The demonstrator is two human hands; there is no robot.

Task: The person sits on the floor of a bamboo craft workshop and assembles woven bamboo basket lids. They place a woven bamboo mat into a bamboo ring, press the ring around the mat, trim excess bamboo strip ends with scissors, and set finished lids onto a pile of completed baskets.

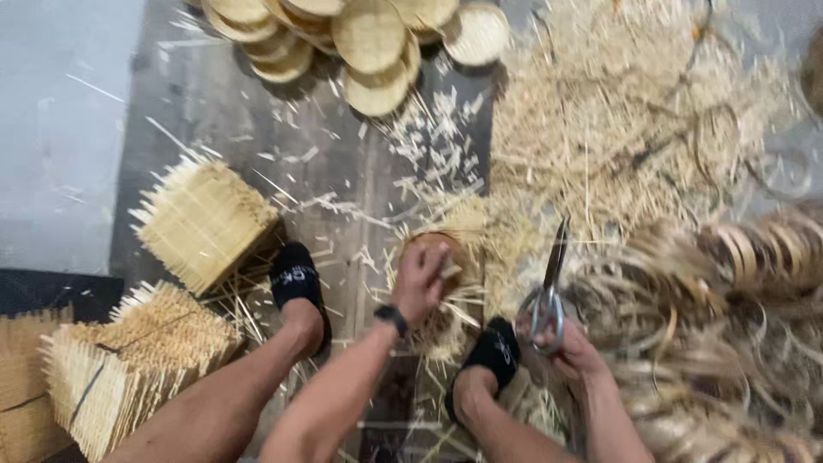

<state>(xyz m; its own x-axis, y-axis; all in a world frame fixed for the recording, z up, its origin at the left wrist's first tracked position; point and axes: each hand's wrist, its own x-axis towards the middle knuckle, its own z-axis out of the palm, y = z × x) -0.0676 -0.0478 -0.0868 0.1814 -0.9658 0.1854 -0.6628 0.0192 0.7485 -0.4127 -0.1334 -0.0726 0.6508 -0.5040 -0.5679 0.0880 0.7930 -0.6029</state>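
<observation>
the biggest thing here is the heap of straw-coloured bamboo trimmings (617, 120), spread over the floor at the top right. it looks very light and loose. below it, on the right, lies a pile of bamboo rings (737, 326), blurry and tangled together. on the left sit square woven bamboo mats (201, 219) in bundles, with thin stick ends poking out all round. at the top is a stack of round woven trays (360, 43), flat and pale.

the thing being worked on is a small round woven basket (446, 283). it sits on the floor between the person's two feet in black slippers (296, 279), just under the left hand (420, 279). the left hand's fingers are curled and pressed down on its rim. the basket looks light, thin and a bit springy. its loose strip ends look sharp and could snap, so the firm rim seems the best place to hold it.

the right hand (570, 347) holds big metal scissors (549, 291), fingers wrapped through the handles, blades closed and pointing up, just beside the basket.

i see no packages, labels or signs.
</observation>
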